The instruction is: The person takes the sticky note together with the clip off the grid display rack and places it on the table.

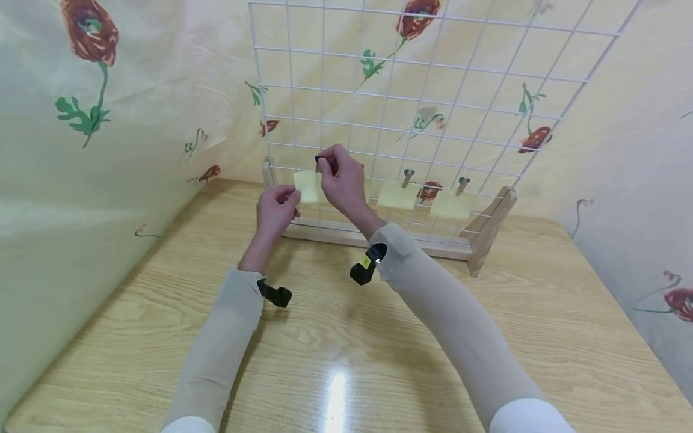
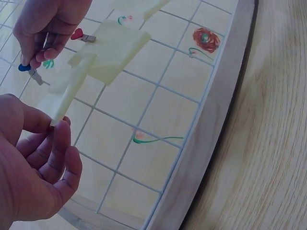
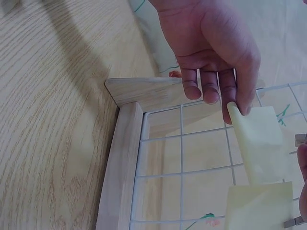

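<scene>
My left hand (image 1: 276,210) pinches the edge of a pale yellow paper note (image 1: 307,186), which lies against a white wire grid (image 1: 373,129). In the left wrist view the note (image 2: 72,91) is curved, with thumb and fingertips at its lower end. My right hand (image 1: 345,180) pinches a small wooden clothespin with a dark blue head (image 2: 25,67), near the note's upper edge. Beside it, a clothespin with a red heart (image 2: 76,34) holds another yellow note (image 2: 112,52). Only a sliver of the right hand (image 3: 302,175) shows in the right wrist view.
Further right on the grid, two more notes (image 1: 397,195) hang from clothespins (image 1: 408,177). The grid stands in a wooden base with side feet (image 1: 489,231) on a wood-grain table (image 1: 325,337). Flower-printed cloth (image 1: 135,120) surrounds it.
</scene>
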{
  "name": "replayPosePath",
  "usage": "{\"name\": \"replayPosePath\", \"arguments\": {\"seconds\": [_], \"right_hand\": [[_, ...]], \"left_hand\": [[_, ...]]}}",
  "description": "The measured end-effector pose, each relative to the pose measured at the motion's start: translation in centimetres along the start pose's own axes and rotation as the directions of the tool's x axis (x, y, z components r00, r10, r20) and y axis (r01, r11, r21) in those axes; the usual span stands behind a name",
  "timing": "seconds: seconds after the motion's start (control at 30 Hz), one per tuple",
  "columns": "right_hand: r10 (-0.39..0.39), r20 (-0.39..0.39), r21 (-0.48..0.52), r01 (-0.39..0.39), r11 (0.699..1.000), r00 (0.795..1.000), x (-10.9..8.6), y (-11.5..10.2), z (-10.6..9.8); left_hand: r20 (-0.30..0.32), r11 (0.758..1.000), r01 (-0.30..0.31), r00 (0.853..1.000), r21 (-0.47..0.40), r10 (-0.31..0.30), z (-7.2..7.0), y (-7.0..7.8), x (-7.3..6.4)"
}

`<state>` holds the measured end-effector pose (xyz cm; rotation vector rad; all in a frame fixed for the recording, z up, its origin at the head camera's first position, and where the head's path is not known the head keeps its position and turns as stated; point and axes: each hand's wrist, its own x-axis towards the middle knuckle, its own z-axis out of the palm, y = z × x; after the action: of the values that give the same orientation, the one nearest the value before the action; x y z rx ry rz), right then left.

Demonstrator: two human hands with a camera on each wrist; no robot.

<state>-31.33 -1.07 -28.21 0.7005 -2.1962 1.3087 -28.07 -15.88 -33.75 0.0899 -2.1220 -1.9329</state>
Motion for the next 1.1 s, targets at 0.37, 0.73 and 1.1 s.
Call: {"name": "replayPosePath", "arguments": {"seconds": [0.37,0.73,1.1], "right_hand": [[0.018,-0.015,0.045,-0.017,0.999,1.0,-0.8,0.2,-1.4],[0.005,-0.012,0.054,-0.004,0.999,1.0,-1.2,0.0,-2.5],[0.013,-0.028,0.077,-0.011,0.997,1.0,-1.8,-0.1,-4.2]], "left_hand": [[-0.003,1.0,-0.002,1.0,0.017,0.002,0.1,0.0,-0.2],[-0.002,1.0,-0.008,1.0,0.008,0.008,-0.1,-0.2,-0.2],[-0.001,0.999,-0.043,0.999,0.012,0.043,0.1,-0.3,0.0]]}}
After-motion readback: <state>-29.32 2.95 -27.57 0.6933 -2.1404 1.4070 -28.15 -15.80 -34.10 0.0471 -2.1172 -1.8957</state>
